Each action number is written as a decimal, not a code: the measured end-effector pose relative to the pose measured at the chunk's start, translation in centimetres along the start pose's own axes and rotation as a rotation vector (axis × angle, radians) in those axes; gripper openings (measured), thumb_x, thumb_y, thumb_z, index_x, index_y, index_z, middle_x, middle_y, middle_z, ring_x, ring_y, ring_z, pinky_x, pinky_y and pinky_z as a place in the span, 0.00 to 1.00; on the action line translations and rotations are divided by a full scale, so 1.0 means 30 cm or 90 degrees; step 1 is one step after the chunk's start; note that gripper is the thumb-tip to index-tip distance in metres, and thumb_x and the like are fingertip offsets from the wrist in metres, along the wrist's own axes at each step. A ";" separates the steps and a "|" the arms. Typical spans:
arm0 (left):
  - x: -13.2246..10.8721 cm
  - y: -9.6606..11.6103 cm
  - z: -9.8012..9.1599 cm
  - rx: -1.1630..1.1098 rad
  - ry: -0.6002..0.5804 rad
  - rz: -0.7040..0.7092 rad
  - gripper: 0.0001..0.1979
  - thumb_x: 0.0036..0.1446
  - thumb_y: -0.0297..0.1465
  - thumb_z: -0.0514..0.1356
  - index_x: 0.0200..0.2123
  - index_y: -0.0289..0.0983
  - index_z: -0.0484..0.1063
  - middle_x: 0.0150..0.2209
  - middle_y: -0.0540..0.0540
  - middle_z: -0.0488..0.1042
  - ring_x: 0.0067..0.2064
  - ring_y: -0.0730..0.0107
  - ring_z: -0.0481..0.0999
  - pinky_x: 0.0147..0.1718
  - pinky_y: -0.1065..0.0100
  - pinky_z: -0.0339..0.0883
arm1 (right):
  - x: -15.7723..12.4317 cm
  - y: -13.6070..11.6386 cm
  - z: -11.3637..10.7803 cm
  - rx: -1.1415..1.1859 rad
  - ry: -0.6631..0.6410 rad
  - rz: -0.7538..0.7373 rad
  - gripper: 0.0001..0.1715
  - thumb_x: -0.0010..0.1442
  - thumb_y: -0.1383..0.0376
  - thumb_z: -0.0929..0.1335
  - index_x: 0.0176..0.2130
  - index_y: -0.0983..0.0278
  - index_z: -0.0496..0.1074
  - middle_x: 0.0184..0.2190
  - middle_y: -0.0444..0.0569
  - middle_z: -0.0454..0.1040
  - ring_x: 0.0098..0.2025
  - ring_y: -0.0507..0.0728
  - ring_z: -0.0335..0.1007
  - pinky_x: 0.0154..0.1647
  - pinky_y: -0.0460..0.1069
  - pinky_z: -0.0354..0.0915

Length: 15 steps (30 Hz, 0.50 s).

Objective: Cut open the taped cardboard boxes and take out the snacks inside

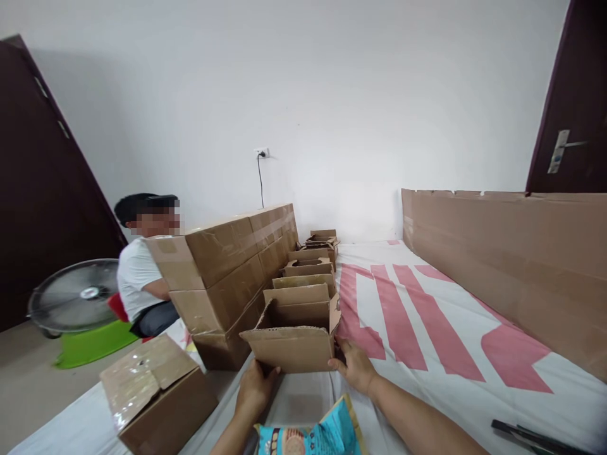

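Blue packet point(310, 436) with tan edges lies nearest, cut off by the bottom of the view, on a white cloth point(458, 309) printed with pinkish-red shapes. Just beyond it, directly ahead of the wearer, stands an open carton point(290, 351), the near end of a row of open boxes point(310, 268) running back to the wall. Two bare hands grip this carton low at its near corners: the left hand point(255, 388) curls around the left one, thumb on the front, and the right hand point(356, 366) closes against the right side, some fingers hidden. Holding it from opposite sides probably keeps it steady and in line with the row. Its flaps stand up or lean outward, leaving the top open; shadow hides the bottom. Left of the row, taped boxes point(227, 253) are stacked three high, edges flush, seemingly for stability. One taped box point(159, 392) sits apart, near the left arm. Past the stack sits another person point(140, 278) in a white shirt, near a fan point(76, 297). At right, a long cardboard panel point(502, 259) stands upright, perhaps as a barrier along the cloth's edge.
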State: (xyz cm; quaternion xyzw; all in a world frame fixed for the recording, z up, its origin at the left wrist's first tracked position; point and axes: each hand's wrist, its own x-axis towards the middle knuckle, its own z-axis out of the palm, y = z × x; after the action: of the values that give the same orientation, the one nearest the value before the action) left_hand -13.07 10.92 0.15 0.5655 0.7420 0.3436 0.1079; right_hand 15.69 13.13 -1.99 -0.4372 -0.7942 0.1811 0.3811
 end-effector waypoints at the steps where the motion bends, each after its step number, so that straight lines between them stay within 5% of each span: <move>1: 0.008 0.004 0.006 0.001 -0.003 -0.002 0.14 0.48 0.38 0.60 0.37 0.37 0.66 0.41 0.36 0.79 0.46 0.48 0.78 0.39 0.60 0.69 | 0.000 0.002 0.002 -0.005 0.004 0.003 0.36 0.62 0.48 0.63 0.58 0.72 0.63 0.51 0.64 0.72 0.53 0.67 0.67 0.55 0.60 0.62; 15: 0.093 0.060 0.063 0.034 -0.004 -0.044 0.15 0.49 0.37 0.61 0.38 0.35 0.68 0.42 0.32 0.79 0.46 0.45 0.77 0.37 0.60 0.68 | -0.011 -0.010 0.009 -0.031 0.064 0.034 0.35 0.51 0.67 0.69 0.58 0.65 0.59 0.54 0.58 0.67 0.56 0.64 0.63 0.57 0.59 0.61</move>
State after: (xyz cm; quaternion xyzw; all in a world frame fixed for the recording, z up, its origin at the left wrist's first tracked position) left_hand -11.60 14.41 0.53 0.5429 0.7699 0.3181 0.1067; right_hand 15.42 12.71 -2.13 -0.4762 -0.7661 0.1496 0.4049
